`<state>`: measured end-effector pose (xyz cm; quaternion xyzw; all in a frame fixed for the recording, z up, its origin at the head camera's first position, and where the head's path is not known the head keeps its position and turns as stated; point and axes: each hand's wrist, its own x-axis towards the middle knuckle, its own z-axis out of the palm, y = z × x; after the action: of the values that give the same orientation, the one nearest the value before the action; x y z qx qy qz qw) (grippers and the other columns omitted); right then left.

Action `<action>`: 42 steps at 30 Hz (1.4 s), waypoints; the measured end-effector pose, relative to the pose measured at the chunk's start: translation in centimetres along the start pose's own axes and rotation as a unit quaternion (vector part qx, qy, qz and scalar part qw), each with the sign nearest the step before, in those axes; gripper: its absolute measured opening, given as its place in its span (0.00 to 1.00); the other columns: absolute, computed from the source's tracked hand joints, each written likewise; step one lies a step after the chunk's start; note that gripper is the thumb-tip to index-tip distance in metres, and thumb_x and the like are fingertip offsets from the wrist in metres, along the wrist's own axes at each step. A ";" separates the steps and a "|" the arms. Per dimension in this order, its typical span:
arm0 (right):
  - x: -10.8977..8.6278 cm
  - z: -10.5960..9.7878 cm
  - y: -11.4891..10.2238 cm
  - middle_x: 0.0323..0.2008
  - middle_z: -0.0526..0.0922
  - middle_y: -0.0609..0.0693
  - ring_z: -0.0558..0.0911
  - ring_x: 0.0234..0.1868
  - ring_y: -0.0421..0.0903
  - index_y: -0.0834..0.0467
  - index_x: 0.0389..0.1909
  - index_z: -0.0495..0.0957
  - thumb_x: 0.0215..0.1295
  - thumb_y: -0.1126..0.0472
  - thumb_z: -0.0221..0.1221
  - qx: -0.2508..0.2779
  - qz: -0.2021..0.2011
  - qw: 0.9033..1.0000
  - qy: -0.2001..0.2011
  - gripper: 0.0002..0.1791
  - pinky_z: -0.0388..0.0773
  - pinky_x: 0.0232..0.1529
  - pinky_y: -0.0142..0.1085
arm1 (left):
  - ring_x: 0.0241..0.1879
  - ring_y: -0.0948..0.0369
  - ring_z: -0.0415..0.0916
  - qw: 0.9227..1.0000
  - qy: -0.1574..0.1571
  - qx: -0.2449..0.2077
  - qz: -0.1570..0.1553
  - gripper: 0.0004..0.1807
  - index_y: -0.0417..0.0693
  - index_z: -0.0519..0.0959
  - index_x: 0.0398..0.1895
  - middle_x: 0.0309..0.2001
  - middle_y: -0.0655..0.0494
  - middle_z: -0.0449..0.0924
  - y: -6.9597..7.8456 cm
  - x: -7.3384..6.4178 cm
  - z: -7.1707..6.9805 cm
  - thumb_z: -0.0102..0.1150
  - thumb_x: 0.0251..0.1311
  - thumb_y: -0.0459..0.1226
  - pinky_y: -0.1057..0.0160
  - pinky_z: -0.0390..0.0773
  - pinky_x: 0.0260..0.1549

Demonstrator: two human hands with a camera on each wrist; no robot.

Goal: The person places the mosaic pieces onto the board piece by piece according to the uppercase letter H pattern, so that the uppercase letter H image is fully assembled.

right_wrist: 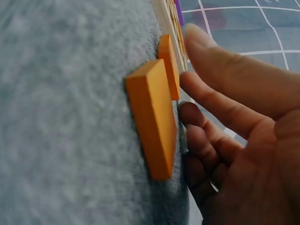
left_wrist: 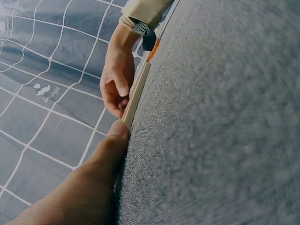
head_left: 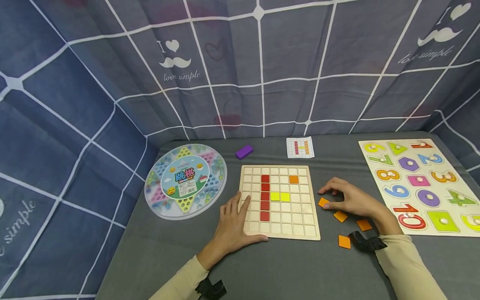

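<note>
A wooden grid board (head_left: 282,234) lies flat on the table, bearing a column of several red tiles (head_left: 265,196), two yellow tiles (head_left: 280,196) and one orange tile (head_left: 293,179). My left hand (head_left: 234,223) rests at its left side, straight fingers over the edge and thumb (left_wrist: 117,129) along the near edge. Right of the board, my right hand (head_left: 352,200) has its thumb tip at a loose orange tile (head_left: 322,202). Thumb and index finger stand apart in the right wrist view, with a nearer orange tile (right_wrist: 152,122) below the hand. Several loose orange tiles (head_left: 340,216) lie around there.
A round Chinese checkers box (head_left: 221,183) lies left of the board. Behind stand a purple block (head_left: 244,152) and a pattern card (head_left: 300,147) with red, yellow and orange squares. A number puzzle board (head_left: 401,200) lies at the right. A checked cloth (head_left: 285,50) hangs behind.
</note>
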<state>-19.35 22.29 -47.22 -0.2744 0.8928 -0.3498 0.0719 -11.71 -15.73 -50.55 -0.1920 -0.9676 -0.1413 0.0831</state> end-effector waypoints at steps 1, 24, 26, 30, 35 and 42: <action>0.0 0.0 0.2 0.45 0.76 0.43 0.71 0.43 0.38 0.47 0.49 0.81 0.57 0.51 0.70 0.004 -0.006 1.000 -0.009 0.18 0.67 0.45 0.32 | 0.67 0.46 0.58 1.000 -0.003 -0.003 -0.002 0.69 0.48 0.58 0.75 0.74 0.40 0.53 0.0 0.0 0.0 0.63 0.31 0.77 0.49 0.59 0.54; -0.3 0.2 1.2 0.47 0.73 0.41 0.69 0.50 0.36 0.46 0.49 0.80 0.59 0.60 0.68 0.019 -0.057 0.998 -0.023 0.16 0.63 0.52 0.29 | 0.66 0.46 0.60 1.000 0.017 0.013 0.013 0.69 0.46 0.59 0.75 0.73 0.39 0.54 -0.2 0.0 0.1 0.62 0.31 0.78 0.49 0.60 0.51; -0.2 0.3 1.2 0.47 0.74 0.41 0.70 0.49 0.36 0.46 0.47 0.80 0.60 0.59 0.68 0.017 -0.052 0.998 -0.018 0.15 0.63 0.52 0.30 | 0.65 0.45 0.60 1.000 0.020 0.015 0.015 0.69 0.46 0.59 0.74 0.73 0.38 0.54 -0.2 0.0 0.2 0.61 0.32 0.78 0.49 0.60 0.51; 0.1 0.6 1.2 0.45 0.75 0.40 0.71 0.48 0.35 0.44 0.45 0.80 0.60 0.57 0.67 0.008 -0.039 0.999 -0.004 0.13 0.62 0.52 0.33 | 0.66 0.45 0.60 1.000 0.016 0.013 0.012 0.69 0.47 0.59 0.75 0.73 0.39 0.54 -0.2 0.1 0.1 0.62 0.32 0.78 0.49 0.61 0.52; 0.1 0.8 1.0 0.44 0.75 0.40 0.71 0.46 0.36 0.43 0.43 0.80 0.59 0.57 0.68 0.007 -0.028 1.000 0.007 0.12 0.62 0.50 0.33 | 0.67 0.46 0.59 1.000 -0.001 0.008 0.004 0.69 0.48 0.57 0.76 0.74 0.39 0.53 -0.1 0.1 0.1 0.62 0.31 0.77 0.49 0.60 0.53; 0.2 1.0 1.4 0.42 0.75 0.40 0.69 0.41 0.35 0.44 0.42 0.80 0.59 0.58 0.68 0.004 -0.028 0.999 0.018 0.12 0.62 0.46 0.31 | 0.67 0.46 0.58 1.000 -0.010 0.006 -0.001 0.69 0.48 0.57 0.76 0.74 0.40 0.53 -0.1 0.2 0.0 0.62 0.32 0.78 0.49 0.59 0.54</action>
<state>-19.76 22.44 -48.88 -0.2930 0.8846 -0.3598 0.0466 -11.87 -15.74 -50.51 -0.1914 -0.9695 -0.1333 0.0747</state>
